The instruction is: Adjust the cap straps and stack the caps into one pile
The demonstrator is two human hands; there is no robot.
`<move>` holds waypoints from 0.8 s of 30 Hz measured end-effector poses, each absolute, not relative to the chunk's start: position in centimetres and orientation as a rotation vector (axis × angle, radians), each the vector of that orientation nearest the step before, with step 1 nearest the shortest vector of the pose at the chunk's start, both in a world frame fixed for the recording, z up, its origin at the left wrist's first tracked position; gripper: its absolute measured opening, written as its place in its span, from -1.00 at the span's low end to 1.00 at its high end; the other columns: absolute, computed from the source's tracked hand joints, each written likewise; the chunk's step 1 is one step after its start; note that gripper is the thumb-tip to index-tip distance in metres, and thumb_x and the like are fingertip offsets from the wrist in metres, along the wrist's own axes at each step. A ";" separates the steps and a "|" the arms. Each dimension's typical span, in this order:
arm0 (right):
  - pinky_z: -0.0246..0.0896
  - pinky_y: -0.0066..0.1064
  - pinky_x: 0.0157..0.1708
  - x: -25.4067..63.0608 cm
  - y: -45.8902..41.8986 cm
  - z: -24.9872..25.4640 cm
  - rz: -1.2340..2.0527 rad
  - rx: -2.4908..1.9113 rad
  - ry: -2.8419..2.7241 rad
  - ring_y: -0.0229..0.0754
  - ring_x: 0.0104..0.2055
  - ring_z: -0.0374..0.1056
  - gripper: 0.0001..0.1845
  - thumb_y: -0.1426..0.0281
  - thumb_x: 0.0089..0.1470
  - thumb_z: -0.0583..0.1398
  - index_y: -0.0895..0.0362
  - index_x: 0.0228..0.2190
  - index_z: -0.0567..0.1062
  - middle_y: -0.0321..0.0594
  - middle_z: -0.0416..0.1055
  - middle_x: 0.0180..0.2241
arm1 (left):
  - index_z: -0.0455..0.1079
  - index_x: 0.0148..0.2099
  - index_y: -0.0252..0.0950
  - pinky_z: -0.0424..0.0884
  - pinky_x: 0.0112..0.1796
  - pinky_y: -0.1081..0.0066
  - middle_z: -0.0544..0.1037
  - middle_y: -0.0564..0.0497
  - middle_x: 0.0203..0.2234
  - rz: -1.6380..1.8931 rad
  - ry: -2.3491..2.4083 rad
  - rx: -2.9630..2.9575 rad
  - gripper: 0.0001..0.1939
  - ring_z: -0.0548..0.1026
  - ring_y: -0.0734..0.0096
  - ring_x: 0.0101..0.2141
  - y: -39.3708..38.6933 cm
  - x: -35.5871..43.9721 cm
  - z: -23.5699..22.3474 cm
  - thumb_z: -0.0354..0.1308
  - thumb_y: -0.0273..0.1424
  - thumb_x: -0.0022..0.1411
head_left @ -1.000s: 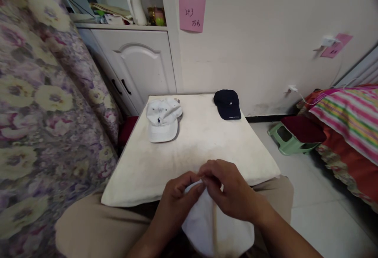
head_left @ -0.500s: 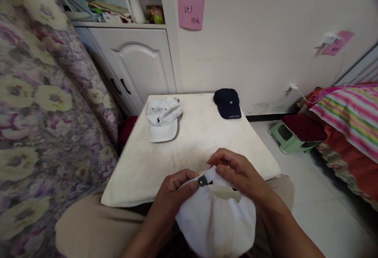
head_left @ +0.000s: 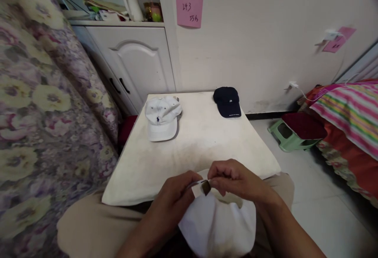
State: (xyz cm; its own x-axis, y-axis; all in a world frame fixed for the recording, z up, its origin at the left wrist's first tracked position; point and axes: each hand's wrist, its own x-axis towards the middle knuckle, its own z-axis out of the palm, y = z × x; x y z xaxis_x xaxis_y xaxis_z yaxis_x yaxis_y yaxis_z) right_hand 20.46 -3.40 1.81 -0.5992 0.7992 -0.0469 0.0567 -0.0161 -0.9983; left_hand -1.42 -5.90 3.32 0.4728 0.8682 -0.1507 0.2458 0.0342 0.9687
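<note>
A white cap rests over my lap at the table's near edge, its back opening facing up and away from me. My left hand is closed on the left side of the cap's back strap. The fingertips of my right hand pinch the strap at its dark metal buckle. Both hands nearly meet at the buckle. Farther back on the table lie a white cap with a small dark logo on the left and a navy cap on the right.
The caps lie on a low table with a cream cover. A floral curtain hangs at the left, beside a white cabinet. On the right are a green stool and a bed with a striped cover.
My right hand has moved down and left to the buckle, drawing the strap with it. The buckle has turned over and looks brownish now. The two caps on the table stay put.
</note>
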 end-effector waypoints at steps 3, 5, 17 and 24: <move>0.03 -0.55 -0.53 20.4 -3.4 2.0 1.696 -0.867 -1.676 -0.39 -0.53 0.16 -0.83 0.34 0.17 0.23 0.19 -0.40 0.47 -0.39 0.33 -0.57 | 0.47 -0.21 -0.27 0.18 -0.44 0.50 0.50 0.03 -0.40 0.632 1.010 1.573 -0.79 0.35 0.42 -0.40 -6.2 -1.3 3.8 0.05 -0.30 0.35; 0.02 -0.56 -0.53 20.4 -3.5 2.3 1.702 -0.853 -1.685 -0.39 -0.54 0.15 -0.83 0.36 0.17 0.23 0.19 -0.42 0.46 -0.39 0.32 -0.58 | 0.46 -0.21 -0.27 0.14 -0.48 0.51 0.46 0.06 -0.44 0.637 0.963 1.485 -0.79 0.31 0.47 -0.46 -6.3 -1.4 3.4 0.07 -0.27 0.35; -0.09 -0.57 -0.61 21.6 -2.2 0.0 1.625 -0.970 -1.449 -0.41 -0.60 0.06 -0.79 0.30 0.19 0.23 0.16 -0.43 0.42 -0.43 0.25 -0.62 | 0.41 -0.37 -0.32 0.03 -0.58 0.58 0.34 0.12 -0.60 0.747 0.840 1.021 -0.69 0.18 0.62 -0.62 -5.8 -1.7 1.5 0.29 -0.17 0.17; 0.18 -0.52 -0.47 25.2 -2.5 -1.8 1.742 -0.732 -1.086 -0.33 -0.51 0.29 -0.61 0.11 0.06 0.34 0.18 -0.31 0.48 -0.26 0.45 -0.50 | 0.41 -0.37 -0.31 0.07 -0.60 0.61 0.38 0.13 -0.60 0.915 0.884 0.884 -0.68 0.21 0.63 -0.62 -5.4 -1.6 1.5 0.37 -0.17 0.07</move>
State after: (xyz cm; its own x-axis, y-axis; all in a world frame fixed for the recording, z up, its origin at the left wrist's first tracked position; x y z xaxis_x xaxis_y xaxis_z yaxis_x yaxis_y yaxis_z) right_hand 25.25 -2.50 -1.82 -0.3946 0.9188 -0.0135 -0.3923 -0.1818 -0.9017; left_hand -1.57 -5.41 1.49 0.3400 0.9090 -0.2409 -0.2717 0.3402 0.9002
